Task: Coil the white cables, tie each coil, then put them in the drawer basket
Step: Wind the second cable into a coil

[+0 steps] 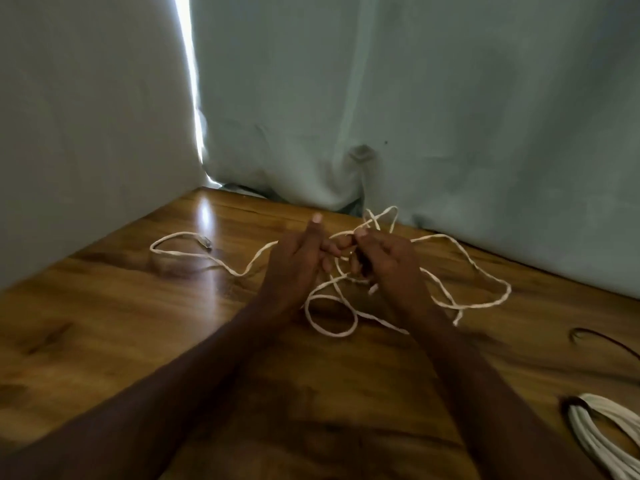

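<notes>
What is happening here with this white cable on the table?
A person is working on a loose white cable that lies spread in loops over a wooden table. Both hands meet above the middle of it: the left hand and the right hand each grip a part of the cable, and it is not yet coiled. One end with a plug lies off to the left. A bundle of white cables lies at the lower right edge. No drawer basket is in view.
</notes>
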A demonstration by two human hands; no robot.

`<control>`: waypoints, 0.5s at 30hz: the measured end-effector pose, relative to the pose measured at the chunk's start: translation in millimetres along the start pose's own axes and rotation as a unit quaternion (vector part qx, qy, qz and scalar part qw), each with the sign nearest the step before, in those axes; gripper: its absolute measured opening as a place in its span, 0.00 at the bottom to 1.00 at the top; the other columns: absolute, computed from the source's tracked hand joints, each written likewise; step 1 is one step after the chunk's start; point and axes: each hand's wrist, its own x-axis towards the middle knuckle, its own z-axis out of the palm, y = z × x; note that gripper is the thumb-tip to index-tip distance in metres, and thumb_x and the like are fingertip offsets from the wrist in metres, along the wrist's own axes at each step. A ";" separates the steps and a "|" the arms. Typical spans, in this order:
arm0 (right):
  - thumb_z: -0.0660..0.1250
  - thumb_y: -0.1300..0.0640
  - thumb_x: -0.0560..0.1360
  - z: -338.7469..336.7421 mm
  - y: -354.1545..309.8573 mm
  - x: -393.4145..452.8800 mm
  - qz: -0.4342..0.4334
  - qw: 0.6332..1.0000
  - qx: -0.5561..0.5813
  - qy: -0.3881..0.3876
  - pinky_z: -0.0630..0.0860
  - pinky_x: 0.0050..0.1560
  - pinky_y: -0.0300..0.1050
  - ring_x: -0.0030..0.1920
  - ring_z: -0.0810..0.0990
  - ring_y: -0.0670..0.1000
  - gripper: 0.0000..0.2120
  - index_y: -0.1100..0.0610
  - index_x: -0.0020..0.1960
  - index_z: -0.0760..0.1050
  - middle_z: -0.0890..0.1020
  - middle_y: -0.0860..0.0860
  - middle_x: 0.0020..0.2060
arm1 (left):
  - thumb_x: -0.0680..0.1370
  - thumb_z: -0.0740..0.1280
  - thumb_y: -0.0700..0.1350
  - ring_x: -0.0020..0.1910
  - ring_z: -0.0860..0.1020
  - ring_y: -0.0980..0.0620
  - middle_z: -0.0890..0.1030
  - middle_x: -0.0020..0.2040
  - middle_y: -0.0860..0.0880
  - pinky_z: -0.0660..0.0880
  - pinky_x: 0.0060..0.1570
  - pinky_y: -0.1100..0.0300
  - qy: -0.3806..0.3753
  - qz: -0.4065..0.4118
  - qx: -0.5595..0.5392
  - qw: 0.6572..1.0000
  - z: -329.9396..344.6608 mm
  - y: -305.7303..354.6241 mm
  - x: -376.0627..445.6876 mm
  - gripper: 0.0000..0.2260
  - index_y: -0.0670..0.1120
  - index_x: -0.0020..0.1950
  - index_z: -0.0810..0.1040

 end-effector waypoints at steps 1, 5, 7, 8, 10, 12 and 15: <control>0.60 0.51 0.85 -1.4 1.1 -1.2 -0.055 0.995 -0.084 -0.005 0.74 0.38 0.50 0.32 0.78 0.50 0.17 0.58 0.46 0.81 0.81 0.53 0.32 | 0.86 0.56 0.59 0.29 0.78 0.53 0.81 0.32 0.43 0.72 0.31 0.61 -0.007 0.005 -0.007 1.000 0.5 3.4 -0.4 0.30 0.39 0.41 0.84; 0.59 0.52 0.85 -4.2 -10.2 -7.5 -0.175 0.968 -0.180 -0.013 0.75 0.46 0.42 0.42 0.81 0.44 0.13 0.53 0.52 0.81 0.82 0.44 0.40 | 0.84 0.66 0.49 0.39 0.83 0.44 0.84 0.39 0.41 0.79 0.40 0.53 -0.067 -0.043 -0.096 0.992 4.9 23.7 6.0 0.15 0.38 0.48 0.84; 0.61 0.57 0.85 -2.2 -12.6 -6.7 -0.220 0.954 -0.202 0.003 0.72 0.48 0.41 0.45 0.78 0.42 0.11 0.54 0.49 0.80 0.81 0.43 0.42 | 0.83 0.65 0.42 0.42 0.84 0.45 0.85 0.41 0.44 0.79 0.42 0.53 -0.049 -0.098 -0.185 0.977 10.8 36.1 21.9 0.08 0.41 0.51 0.83; 0.62 0.58 0.85 -1.7 -11.7 -5.4 -0.236 0.947 -0.219 0.018 0.71 0.49 0.39 0.46 0.77 0.40 0.09 0.52 0.49 0.79 0.81 0.41 0.43 | 0.83 0.63 0.39 0.41 0.83 0.47 0.85 0.40 0.45 0.79 0.41 0.55 -0.019 -0.092 -0.205 0.974 13.1 42.6 33.2 0.08 0.43 0.52 0.82; 0.65 0.60 0.83 -5.9 -6.3 -2.0 -0.244 0.932 -0.255 0.081 0.72 0.50 0.41 0.48 0.76 0.43 0.06 0.53 0.53 0.79 0.80 0.42 0.47 | 0.84 0.60 0.39 0.38 0.82 0.48 0.81 0.34 0.48 0.77 0.39 0.55 0.011 -0.026 -0.179 0.983 15.1 54.1 55.0 0.09 0.45 0.53 0.80; 0.65 0.62 0.82 -13.6 0.9 1.0 -0.223 0.926 -0.259 0.160 0.75 0.51 0.49 0.51 0.78 0.49 0.09 0.57 0.60 0.80 0.81 0.49 0.50 | 0.85 0.59 0.40 0.30 0.75 0.49 0.74 0.28 0.51 0.71 0.33 0.55 -0.008 0.039 -0.140 0.989 17.3 57.1 67.7 0.10 0.46 0.50 0.80; 0.64 0.59 0.79 -22.0 2.9 3.5 -0.147 0.935 -0.228 0.230 0.76 0.58 0.51 0.58 0.76 0.48 0.17 0.55 0.66 0.77 0.79 0.49 0.56 | 0.85 0.59 0.42 0.24 0.64 0.55 0.67 0.26 0.54 0.61 0.27 0.61 -0.051 0.060 -0.141 0.987 19.1 48.8 67.8 0.12 0.47 0.45 0.80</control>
